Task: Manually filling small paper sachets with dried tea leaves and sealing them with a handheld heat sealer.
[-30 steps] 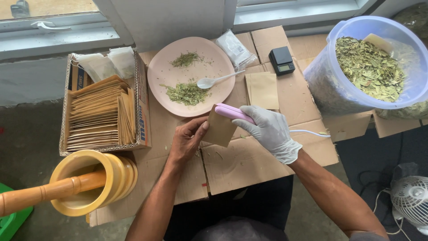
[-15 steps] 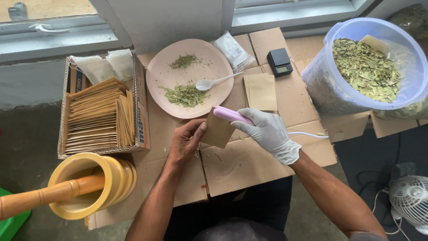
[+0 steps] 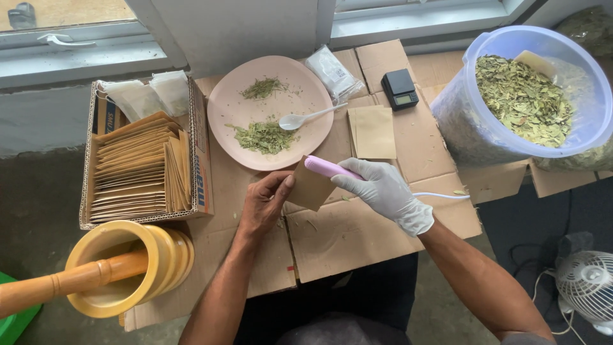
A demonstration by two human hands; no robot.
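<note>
Flattened cardboard worktop (image 3: 357, 236); near edge open toward the person, bare cardboard at 6 o'clock of the hands. Left hand (image 3: 265, 203), bare, grip pinched on the lower left corner of a small brown paper pouch (image 3: 313, 186), which lies tilted, long axis running roughly 7 to 1 o'clock. Right hand (image 3: 383, 190), white glove, grip closed around a pink handheld sealer (image 3: 329, 168), its long axis 10 to 4 o'clock, tip at the pouch's upper edge, white cord trailing toward 3 o'clock. Pink plate (image 3: 223, 105) with dried herb and a white spoon (image 3: 306, 117) just at 12 o'clock of the pouch. Box of pouches (image 3: 198, 160) at 9 o'clock, yellow mortar (image 3: 147, 255) at 8, blue tub (image 3: 460, 121) at 2.
</note>
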